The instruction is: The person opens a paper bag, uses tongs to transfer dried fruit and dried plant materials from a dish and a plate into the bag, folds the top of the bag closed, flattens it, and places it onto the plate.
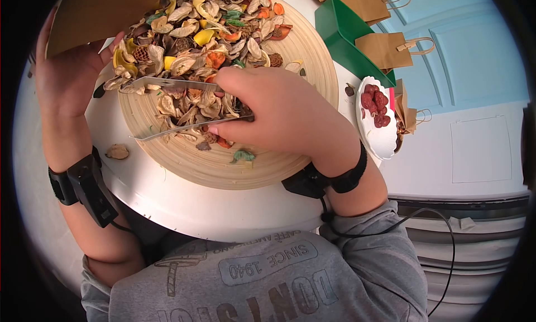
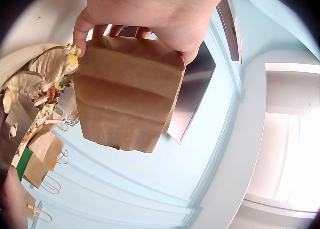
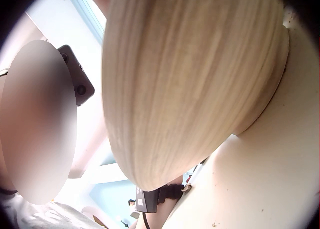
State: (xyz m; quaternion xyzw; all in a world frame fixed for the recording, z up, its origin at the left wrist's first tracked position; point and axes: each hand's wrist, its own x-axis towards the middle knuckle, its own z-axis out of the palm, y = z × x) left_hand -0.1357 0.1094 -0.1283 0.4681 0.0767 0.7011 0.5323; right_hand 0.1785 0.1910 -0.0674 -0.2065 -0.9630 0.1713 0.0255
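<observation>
My left hand (image 1: 64,90) grips a brown paper bag (image 2: 127,91) at the upper left, thumb and fingers spread around it in the left wrist view. My right hand (image 1: 285,107) pinches the back of a clear plastic scoop (image 1: 170,131) between thumb and fingers. Dried petals lie in the scoop, its mouth facing left. Under and behind it, a heap of potpourri (image 1: 204,37) with orange, yellow and green pieces fills a round wooden dish (image 1: 318,82). In the right wrist view the dish's side (image 3: 195,89) covers most of the picture and hides my right fingers.
A white scalloped plate (image 1: 379,143) of dark red dried fruit stands right of the dish. Beyond it are a green bin (image 1: 340,34) and several handled paper bags (image 1: 382,48). One loose petal (image 1: 117,151) lies on the white table (image 1: 184,207). A black cable (image 1: 441,216) hangs at my right.
</observation>
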